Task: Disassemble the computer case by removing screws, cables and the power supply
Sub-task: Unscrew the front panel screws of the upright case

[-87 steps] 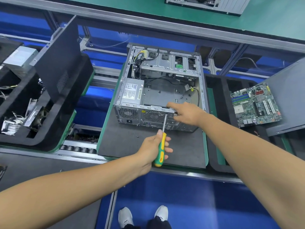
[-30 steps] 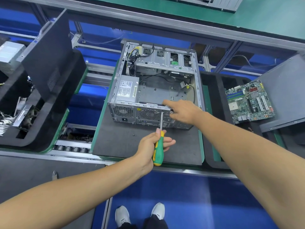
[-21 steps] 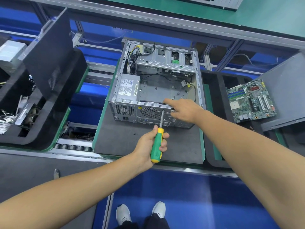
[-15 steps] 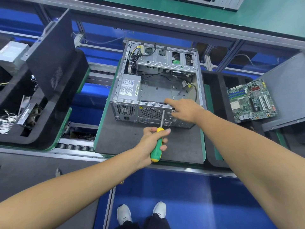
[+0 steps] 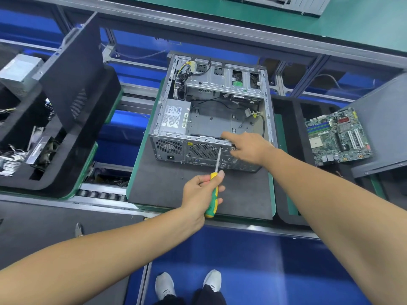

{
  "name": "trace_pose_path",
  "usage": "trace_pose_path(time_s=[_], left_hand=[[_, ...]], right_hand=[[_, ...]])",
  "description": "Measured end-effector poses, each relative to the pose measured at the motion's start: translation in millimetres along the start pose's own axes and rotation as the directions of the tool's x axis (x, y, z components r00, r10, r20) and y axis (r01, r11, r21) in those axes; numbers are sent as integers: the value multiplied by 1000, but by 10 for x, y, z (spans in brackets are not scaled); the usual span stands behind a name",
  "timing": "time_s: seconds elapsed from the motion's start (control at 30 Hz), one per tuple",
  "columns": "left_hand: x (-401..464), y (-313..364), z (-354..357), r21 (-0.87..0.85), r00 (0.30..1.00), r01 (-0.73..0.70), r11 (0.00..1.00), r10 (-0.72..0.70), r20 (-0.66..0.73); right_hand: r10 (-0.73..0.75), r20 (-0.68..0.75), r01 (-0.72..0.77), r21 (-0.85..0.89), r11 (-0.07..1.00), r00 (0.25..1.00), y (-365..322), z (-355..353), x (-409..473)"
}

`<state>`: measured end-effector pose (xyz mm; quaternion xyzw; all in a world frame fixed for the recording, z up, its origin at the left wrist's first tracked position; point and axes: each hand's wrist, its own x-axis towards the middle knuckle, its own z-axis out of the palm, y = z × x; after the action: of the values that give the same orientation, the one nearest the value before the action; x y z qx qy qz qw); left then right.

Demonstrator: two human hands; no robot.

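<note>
The computer case (image 5: pixel 211 111) in front of you lies open-side up on a dark foam mat (image 5: pixel 167 188), a box of bare perforated sheet metal with stamped slots and two round fan grilles on the rear panel facing you. Inside its left rear corner sits the power supply (image 5: pixel 175 116), a grey metal block with a white printed label, and a bundle of yellow and black cables (image 5: pixel 184 79) runs beyond it toward the drive cage. Your left hand (image 5: pixel 201 192) is wrapped round the green-and-yellow handle of the screwdriver (image 5: pixel 214 179), thumb laid along the top, the steel shaft angled up to the rear panel's upper edge; the tip and any screw there are too small to make out. Your right hand (image 5: pixel 246 147) rests on that top rim, index finger stretched along it, the other fingers curled over the edge and partly hidden. To the right, a green motherboard (image 5: pixel 338 136) lies on a grey tray.
</note>
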<state>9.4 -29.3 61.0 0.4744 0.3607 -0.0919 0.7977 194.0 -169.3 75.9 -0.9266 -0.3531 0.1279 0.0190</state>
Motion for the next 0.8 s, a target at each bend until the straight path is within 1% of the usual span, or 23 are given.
trace_pose_path(time_s=[0.1, 0.27, 0.4, 0.47, 0.53, 0.6, 0.73, 0.8], left_hand=[[-48, -20, 70, -44, 999, 4, 999, -3, 32], [-77, -9, 94, -45, 994, 82, 996, -78, 72], [-26, 71, 9, -45, 969, 179, 983, -168, 181], [-26, 93, -14, -110, 944, 252, 962, -219, 247], [-14, 96, -14, -163, 924, 293, 942, -236, 301], [-3, 104, 21, -152, 931, 273, 950, -221, 289], [5, 86, 50, -32, 981, 124, 992, -117, 157], [1, 62, 46, -4, 989, 92, 996, -91, 113]], right_hand=[[6, -4, -6, -7, 1000, 1000, -11, -3, -1], [-14, -10, 14, -16, 1000, 1000, -1, -5, 2], [-32, -19, 31, -14, 999, 999, 1, -6, -10], [-34, -30, 34, -24, 999, 999, -6, -12, -11], [-31, -28, 30, -34, 999, 999, -20, -13, -14], [-26, -21, 26, -34, 999, 999, -27, -19, -20], [-27, -24, 26, -45, 999, 999, -35, -25, -19], [-14, -21, 14, -43, 999, 1000, -35, -24, -22]])
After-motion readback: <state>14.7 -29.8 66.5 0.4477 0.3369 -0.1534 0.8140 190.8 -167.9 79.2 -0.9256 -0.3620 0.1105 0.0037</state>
